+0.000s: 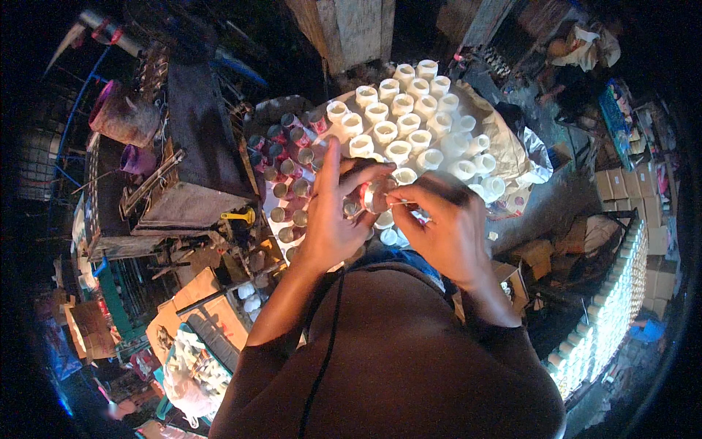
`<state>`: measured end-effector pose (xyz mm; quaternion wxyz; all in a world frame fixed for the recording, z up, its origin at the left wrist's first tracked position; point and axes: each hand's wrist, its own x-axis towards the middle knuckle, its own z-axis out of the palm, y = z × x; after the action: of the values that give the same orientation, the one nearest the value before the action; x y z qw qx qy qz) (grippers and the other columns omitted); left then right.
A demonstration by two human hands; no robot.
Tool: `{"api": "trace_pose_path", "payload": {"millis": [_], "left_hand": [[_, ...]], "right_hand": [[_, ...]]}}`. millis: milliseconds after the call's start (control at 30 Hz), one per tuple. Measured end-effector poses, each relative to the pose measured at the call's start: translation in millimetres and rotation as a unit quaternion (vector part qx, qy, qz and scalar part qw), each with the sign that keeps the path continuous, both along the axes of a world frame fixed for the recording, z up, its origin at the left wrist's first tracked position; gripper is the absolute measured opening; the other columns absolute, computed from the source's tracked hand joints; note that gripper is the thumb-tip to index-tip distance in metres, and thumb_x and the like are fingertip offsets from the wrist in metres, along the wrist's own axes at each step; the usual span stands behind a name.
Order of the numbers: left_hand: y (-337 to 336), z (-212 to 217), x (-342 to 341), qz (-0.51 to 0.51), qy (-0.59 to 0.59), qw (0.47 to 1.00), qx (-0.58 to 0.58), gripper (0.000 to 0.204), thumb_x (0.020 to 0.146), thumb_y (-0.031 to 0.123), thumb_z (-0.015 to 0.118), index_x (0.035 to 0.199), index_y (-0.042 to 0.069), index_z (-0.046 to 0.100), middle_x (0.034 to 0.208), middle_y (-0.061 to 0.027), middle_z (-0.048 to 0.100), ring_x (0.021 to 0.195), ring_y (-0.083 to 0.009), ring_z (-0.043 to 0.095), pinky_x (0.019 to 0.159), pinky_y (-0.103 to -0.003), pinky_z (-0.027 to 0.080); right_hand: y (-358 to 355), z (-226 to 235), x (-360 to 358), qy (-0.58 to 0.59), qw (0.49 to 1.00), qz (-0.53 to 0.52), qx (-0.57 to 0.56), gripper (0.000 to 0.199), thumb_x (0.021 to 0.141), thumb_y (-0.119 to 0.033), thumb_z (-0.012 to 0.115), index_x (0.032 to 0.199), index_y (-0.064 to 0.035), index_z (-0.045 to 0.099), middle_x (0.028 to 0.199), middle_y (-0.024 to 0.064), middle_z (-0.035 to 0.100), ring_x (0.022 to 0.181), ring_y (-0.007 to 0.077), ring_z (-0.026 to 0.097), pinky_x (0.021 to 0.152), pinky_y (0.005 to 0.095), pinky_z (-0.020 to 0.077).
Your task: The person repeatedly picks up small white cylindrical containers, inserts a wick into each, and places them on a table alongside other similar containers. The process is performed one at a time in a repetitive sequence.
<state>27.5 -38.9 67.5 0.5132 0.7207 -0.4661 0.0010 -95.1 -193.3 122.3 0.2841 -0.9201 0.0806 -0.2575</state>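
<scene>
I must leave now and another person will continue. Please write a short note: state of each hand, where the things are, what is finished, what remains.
Left hand: holds a small round cup with a red, shiny wrap.
Right hand: fingertips pinch at that cup's right edge.
Plain white cups stand in rows on the round tray, ahead and to the right.
Cups with pink and silver wrap stand in rows to the left.
Done: the wrapped rows. Left: the white rows, it seems.

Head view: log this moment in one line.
left hand: holds small cup | right hand: fingers on cup | beyond: white cups on tray
</scene>
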Motion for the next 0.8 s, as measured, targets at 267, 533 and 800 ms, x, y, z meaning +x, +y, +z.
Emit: {"api": "trace_pose_path", "payload": {"millis": [267, 533, 800], "left_hand": [[2, 3, 6, 0.002, -0.153, 0.988, 0.033, 0.119, 0.074, 0.0, 0.084, 0.166, -0.003, 0.009, 0.131, -0.0046, 0.075, 0.119, -0.0311, 0.065, 0.11, -0.049, 0.039], [6, 3, 3, 0.029, -0.129, 0.989, 0.062, 0.116, 0.071, 0.001, 0.085, 0.165, -0.005, 0.016, 0.125, -0.0092, 0.077, 0.118, -0.0312, 0.066, 0.108, -0.05, 0.04], [6, -11, -2, -0.022, 0.031, 0.999, 0.03, 0.123, 0.075, -0.007, 0.086, 0.168, 0.003, 0.006, 0.139, -0.0229, 0.067, 0.131, -0.0306, 0.062, 0.105, -0.039, 0.053]], "right_hand": [[4, 1, -2, 0.034, 0.999, -0.008, -0.032, 0.009, 0.083, -0.017, 0.08, 0.09, -0.0157, 0.074, 0.083, 0.0041, 0.069, 0.074, 0.0289, 0.07, 0.061, 0.0433, 0.0541], [6, 7, 1, 0.087, 0.996, 0.008, -0.026, 0.015, 0.093, -0.009, 0.073, 0.107, -0.0099, 0.068, 0.081, 0.0111, 0.074, 0.07, 0.0321, 0.073, 0.062, 0.0434, 0.0559], [9, -3, 3, -0.012, 0.997, 0.054, 0.045, 0.03, 0.092, 0.0, 0.07, 0.118, -0.006, 0.055, 0.093, 0.0136, 0.074, 0.077, 0.0338, 0.074, 0.064, 0.0434, 0.056]]}}
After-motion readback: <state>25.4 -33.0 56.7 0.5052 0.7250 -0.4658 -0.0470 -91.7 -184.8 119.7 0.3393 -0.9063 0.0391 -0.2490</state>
